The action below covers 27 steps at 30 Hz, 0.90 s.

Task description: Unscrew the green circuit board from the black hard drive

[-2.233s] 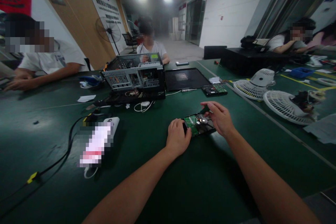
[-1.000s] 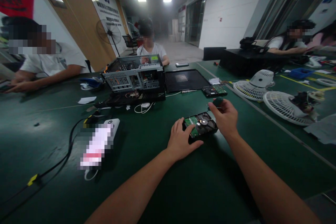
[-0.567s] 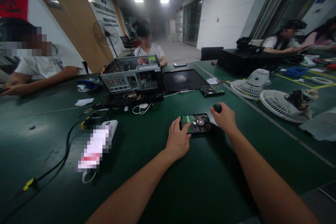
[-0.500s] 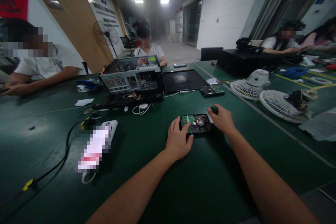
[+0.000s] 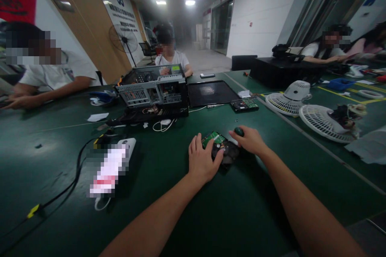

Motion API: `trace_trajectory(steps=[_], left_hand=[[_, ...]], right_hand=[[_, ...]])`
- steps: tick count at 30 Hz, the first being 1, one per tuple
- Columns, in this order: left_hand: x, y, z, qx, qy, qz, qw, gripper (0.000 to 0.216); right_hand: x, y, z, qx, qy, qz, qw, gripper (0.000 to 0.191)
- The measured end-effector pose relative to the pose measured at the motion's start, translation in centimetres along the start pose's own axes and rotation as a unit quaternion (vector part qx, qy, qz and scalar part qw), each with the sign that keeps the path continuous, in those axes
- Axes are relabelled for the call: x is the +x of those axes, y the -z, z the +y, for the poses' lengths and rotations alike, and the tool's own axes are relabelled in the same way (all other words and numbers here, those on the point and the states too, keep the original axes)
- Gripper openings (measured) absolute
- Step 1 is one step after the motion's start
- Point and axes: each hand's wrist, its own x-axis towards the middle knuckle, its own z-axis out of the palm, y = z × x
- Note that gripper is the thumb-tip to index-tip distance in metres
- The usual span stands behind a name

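A hard drive [image 5: 231,154] with a green circuit board lies turned at an angle on the green table. My left hand [image 5: 202,158] grips it from the left, fingers spread over its board side and thumb along the near part. My right hand [image 5: 249,139] is closed around the dark green handle [image 5: 239,131] of what looks like a screwdriver, at the drive's right end. The tool's shaft and tip are hidden by the hand.
Ahead stand an opened computer case [image 5: 153,92] and a black panel [image 5: 212,92]. A second hard drive [image 5: 245,105] lies beyond my right hand. White fan parts [image 5: 327,122] sit to the right, a phone [image 5: 111,166] and cable to the left. Several people sit around.
The hard drive has turned clockwise, its right end swinging nearer to me. My right hand has shifted left with the tool. My left hand has moved slightly left.
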Motion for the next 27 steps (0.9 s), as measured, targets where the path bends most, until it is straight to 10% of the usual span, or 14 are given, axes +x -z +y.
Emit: trace_trajectory(steps=[6, 12, 27], left_hand=[[0.0, 0.0, 0.2, 0.004, 0.021, -0.014, 1.0, 0.06], [-0.2, 0.1, 0.2, -0.008, 0.01, -0.035, 0.999, 0.075], [0.1, 0.3, 0.1, -0.016, 0.032, -0.032, 0.999, 0.059]], right_hand=[[-0.4, -0.5, -1.2, 0.01, 0.054, 0.04, 0.998, 0.049], [0.6, -0.4, 1.2, -0.106, -0.046, 0.119, 0.986, 0.053], [1.7, -2.2, 3.1, -0.241, -0.065, 0.038, 0.968, 0.048]])
